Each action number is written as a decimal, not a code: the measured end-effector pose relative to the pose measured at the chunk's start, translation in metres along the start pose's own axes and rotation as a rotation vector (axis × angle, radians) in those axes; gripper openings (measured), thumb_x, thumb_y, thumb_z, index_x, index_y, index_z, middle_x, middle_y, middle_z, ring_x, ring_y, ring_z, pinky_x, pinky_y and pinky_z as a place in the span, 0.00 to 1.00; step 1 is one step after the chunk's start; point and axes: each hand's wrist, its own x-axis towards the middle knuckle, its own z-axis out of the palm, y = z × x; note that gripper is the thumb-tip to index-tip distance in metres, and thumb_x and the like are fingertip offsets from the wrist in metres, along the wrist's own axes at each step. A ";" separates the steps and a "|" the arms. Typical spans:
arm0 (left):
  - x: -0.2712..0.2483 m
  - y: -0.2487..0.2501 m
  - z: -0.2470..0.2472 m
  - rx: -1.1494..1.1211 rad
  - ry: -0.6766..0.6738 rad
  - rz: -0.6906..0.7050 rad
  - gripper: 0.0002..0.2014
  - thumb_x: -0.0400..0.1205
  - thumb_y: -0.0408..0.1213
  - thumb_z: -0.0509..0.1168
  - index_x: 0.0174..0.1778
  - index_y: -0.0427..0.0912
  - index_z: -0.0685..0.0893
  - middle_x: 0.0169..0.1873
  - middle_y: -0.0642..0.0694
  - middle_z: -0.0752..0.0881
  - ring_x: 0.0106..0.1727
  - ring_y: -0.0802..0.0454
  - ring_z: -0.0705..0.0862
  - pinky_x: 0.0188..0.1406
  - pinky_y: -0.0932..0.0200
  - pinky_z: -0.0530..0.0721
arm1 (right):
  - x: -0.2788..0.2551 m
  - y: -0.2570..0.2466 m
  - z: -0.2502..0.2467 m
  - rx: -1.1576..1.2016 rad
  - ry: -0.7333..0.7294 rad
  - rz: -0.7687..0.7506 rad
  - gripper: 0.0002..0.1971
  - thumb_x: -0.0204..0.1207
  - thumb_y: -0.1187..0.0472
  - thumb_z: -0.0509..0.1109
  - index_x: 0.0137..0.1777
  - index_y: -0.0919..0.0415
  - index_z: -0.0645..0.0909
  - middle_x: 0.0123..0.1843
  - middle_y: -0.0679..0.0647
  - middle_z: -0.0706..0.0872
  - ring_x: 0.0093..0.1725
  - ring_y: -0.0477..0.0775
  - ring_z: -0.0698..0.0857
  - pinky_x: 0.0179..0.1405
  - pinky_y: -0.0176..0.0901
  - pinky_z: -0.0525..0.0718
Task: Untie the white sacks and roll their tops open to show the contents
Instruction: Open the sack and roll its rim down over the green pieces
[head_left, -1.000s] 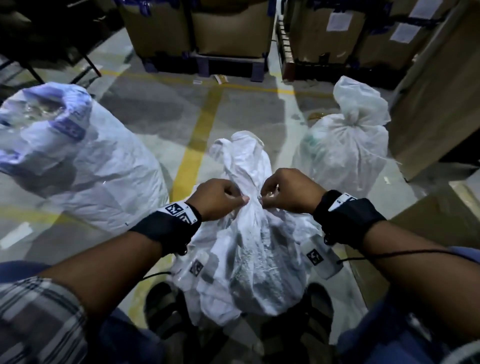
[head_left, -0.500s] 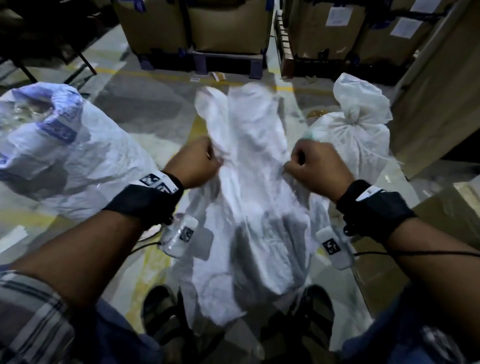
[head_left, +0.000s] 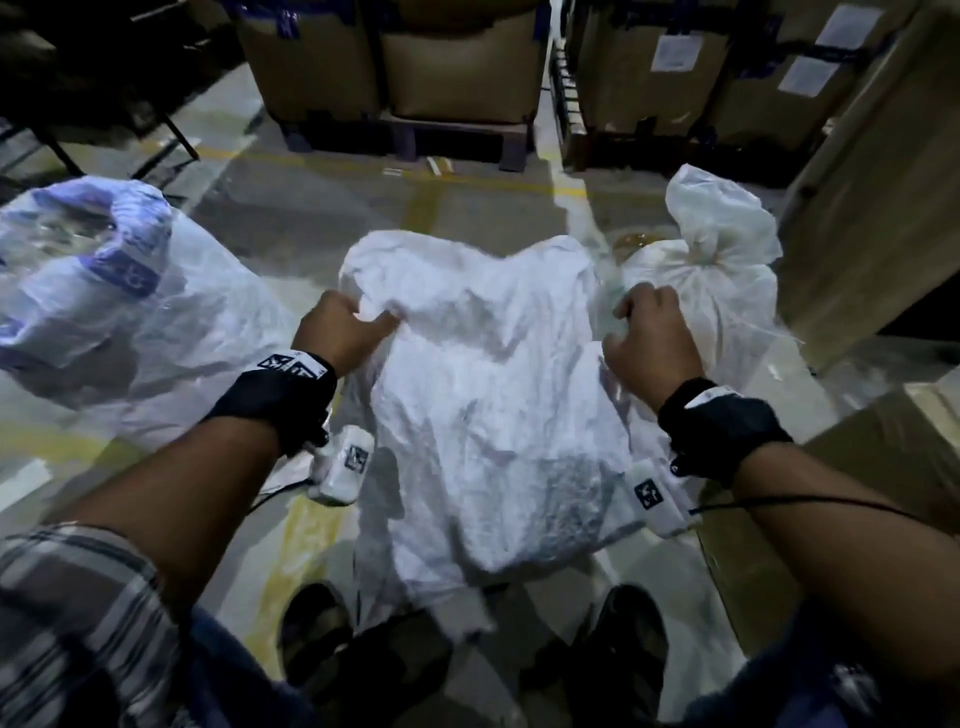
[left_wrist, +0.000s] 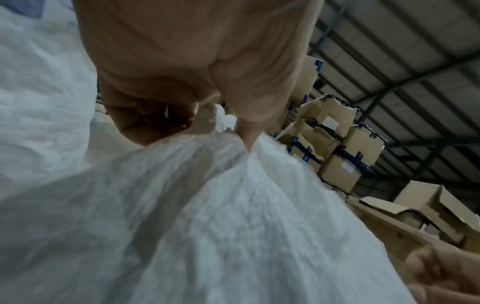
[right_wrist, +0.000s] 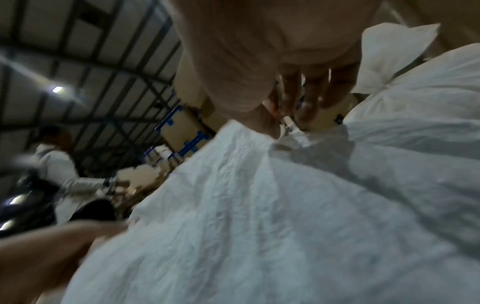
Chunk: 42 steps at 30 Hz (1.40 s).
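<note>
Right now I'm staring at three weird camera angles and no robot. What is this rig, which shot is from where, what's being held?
There is no machine here: a person works with bare hands and wears three cameras. The wide picture comes from the head and looks down at the arms. The other two come from cameras strapped to the wrists, each looking along its hand, so skin fills the top.

The left hand and the right hand each grip one side of the top of the middle white sack, which stands on the concrete floor between the person's feet. Its mouth is spread wide; the contents do not show.

Left of it sits an open sack with its top rolled down. Behind on the right stands a tied sack. Cardboard boxes line the back.
</note>
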 end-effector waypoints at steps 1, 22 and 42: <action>0.002 0.002 -0.001 0.000 0.037 0.029 0.25 0.78 0.60 0.70 0.53 0.38 0.85 0.55 0.41 0.88 0.60 0.40 0.85 0.60 0.50 0.80 | -0.004 -0.007 0.001 -0.006 0.058 -0.102 0.11 0.71 0.69 0.70 0.53 0.65 0.76 0.56 0.65 0.77 0.48 0.68 0.79 0.46 0.54 0.76; 0.035 0.019 -0.040 -0.161 0.249 0.068 0.19 0.87 0.48 0.61 0.66 0.37 0.78 0.60 0.35 0.86 0.62 0.39 0.84 0.59 0.53 0.78 | -0.056 -0.004 0.077 -0.260 -0.680 -0.461 0.60 0.67 0.35 0.78 0.89 0.47 0.42 0.84 0.66 0.52 0.75 0.73 0.73 0.73 0.53 0.77; -0.018 -0.002 0.017 0.066 -0.379 0.343 0.60 0.71 0.61 0.77 0.88 0.56 0.42 0.88 0.52 0.55 0.86 0.53 0.58 0.76 0.64 0.63 | -0.012 -0.066 0.095 -0.194 -0.702 0.030 0.14 0.79 0.47 0.64 0.50 0.53 0.88 0.53 0.53 0.90 0.47 0.57 0.89 0.43 0.47 0.88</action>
